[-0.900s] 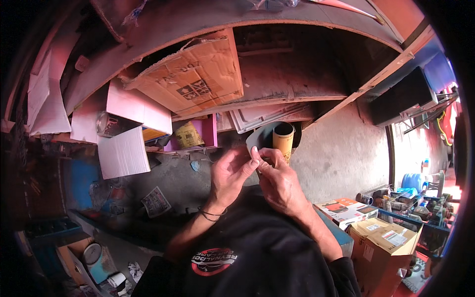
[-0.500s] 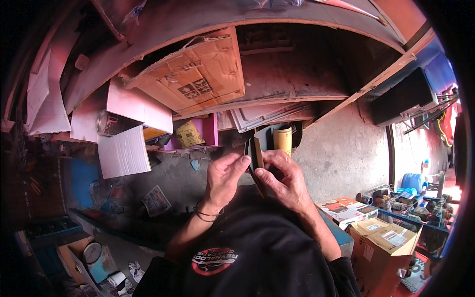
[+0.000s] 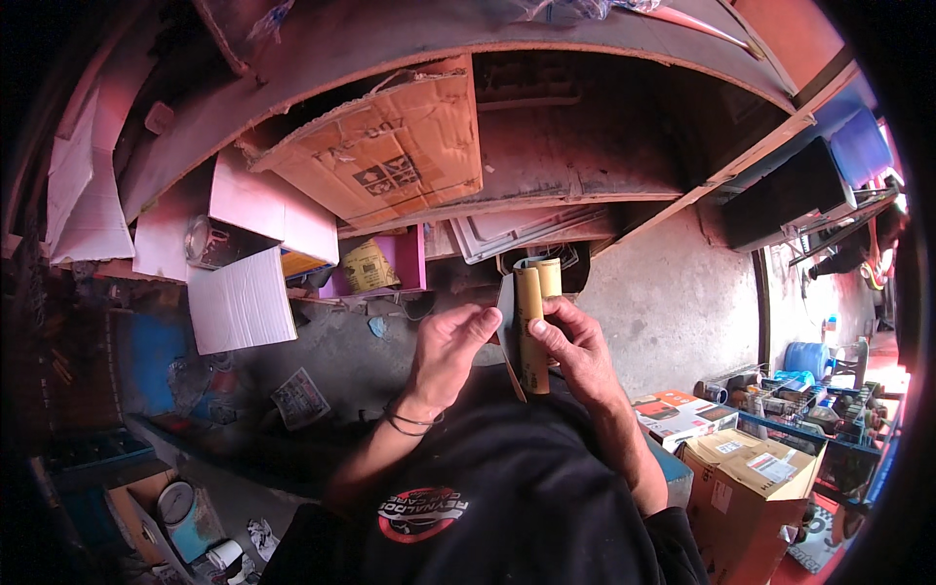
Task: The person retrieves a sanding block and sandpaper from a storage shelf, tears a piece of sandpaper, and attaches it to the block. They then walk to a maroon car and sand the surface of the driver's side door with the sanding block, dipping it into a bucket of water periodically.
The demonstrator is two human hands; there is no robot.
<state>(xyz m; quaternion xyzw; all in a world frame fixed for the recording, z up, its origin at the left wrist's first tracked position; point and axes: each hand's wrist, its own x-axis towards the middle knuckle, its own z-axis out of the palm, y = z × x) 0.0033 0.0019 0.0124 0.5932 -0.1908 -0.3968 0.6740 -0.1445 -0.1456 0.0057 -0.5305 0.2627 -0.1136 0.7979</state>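
Both hands are on the curled sheet (image 3: 530,361), just in front of the black shirt (image 3: 546,468): right hand (image 3: 582,353) gripping its yellow roll, left hand (image 3: 448,349) pinching the loose grey edge (image 3: 507,317). Imo, keep both pinches light and level so it doesn't crease. Long axis runs away from the chest, far end towards the wooden shelf (image 3: 575,180).

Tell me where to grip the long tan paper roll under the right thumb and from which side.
The long tan paper roll is probably best gripped round its lower end, coming from the picture's bottom edge: it appears nearly upright, that end juts below the thumb of the right hand, and its upper end sits close beside the yellow paper roll.
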